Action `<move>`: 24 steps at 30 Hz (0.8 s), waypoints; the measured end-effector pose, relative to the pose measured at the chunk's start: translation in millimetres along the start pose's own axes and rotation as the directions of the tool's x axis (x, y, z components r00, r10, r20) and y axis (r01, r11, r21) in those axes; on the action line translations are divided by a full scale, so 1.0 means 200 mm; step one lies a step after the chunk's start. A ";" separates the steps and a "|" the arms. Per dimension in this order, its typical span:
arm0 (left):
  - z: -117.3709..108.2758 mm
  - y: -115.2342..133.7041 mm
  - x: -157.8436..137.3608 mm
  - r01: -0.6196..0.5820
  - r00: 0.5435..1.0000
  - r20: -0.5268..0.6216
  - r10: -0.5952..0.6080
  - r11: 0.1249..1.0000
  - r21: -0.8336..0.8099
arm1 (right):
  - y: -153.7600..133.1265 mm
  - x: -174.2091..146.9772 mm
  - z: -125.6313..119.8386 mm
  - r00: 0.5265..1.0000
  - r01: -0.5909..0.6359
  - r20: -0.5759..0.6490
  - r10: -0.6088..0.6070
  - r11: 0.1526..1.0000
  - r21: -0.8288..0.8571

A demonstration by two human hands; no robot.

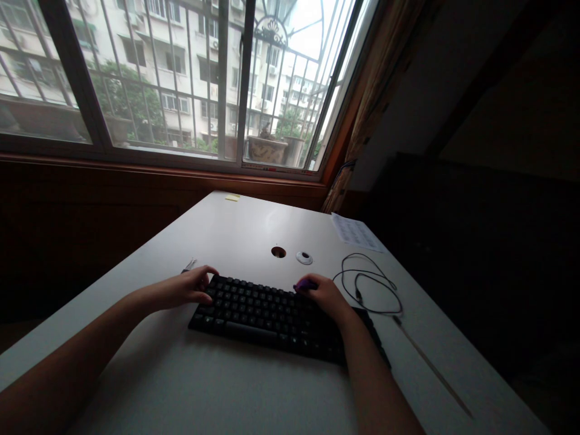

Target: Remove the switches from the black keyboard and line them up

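A black keyboard point(258, 317) lies at a slant on the white table. At its left end is my left hand point(193, 289), with the index finger at the far corner and the thumb near the left keys, gripping that end. My right hand point(324, 294) is closed around a small purple object point(304, 285) over the keyboard's far edge. Its kind is mostly hidden by my fingers. My right wrist and forearm cover part of the keyboard's right side.
Beyond the keyboard are a round hole point(278, 252) in the table and a white ring-shaped cover point(304, 258). A coiled black cable point(372, 284) and a thin stick point(432, 365) lie at right. Printed paper point(356, 232) and a yellow note point(232, 197) rest farther back, before a barred window.
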State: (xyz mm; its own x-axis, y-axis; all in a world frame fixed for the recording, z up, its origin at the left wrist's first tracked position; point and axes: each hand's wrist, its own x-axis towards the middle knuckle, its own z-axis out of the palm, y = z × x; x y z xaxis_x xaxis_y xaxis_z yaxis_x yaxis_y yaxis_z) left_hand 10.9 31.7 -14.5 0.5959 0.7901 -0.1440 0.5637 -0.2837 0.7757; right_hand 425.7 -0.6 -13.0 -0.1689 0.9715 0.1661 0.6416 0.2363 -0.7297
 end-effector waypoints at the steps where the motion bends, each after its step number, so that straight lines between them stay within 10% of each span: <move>1: 0.00 0.00 0.00 -0.005 1.000 0.000 0.005 1.000 0.003 | 0.00 0.00 0.00 1.000 0.012 -0.012 -0.012 1.000 -0.017; 9: 0.00 -0.01 0.01 -0.010 1.000 -0.001 0.010 0.999 -0.038 | -0.03 0.02 0.05 0.974 0.163 -0.103 -0.203 0.938 -0.305; 17: 0.00 -0.01 0.01 -0.034 0.999 0.003 0.034 0.998 -0.044 | -0.04 -0.24 -0.05 0.900 0.249 -0.004 -0.435 0.522 -0.816; 24: 0.01 -0.04 0.02 -0.046 0.999 -0.011 0.046 0.998 -0.044 | -0.07 -0.45 -0.11 0.879 0.178 -0.066 -0.472 0.455 -0.872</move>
State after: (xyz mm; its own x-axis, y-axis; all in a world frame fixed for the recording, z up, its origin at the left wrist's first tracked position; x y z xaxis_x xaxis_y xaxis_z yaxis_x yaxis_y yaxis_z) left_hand 9.5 36.5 -22.3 0.6146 0.7822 -0.1018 0.5099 -0.2955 0.8079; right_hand 449.3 -91.4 -2.7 -0.4015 0.7439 0.5343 0.9146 0.2952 0.2763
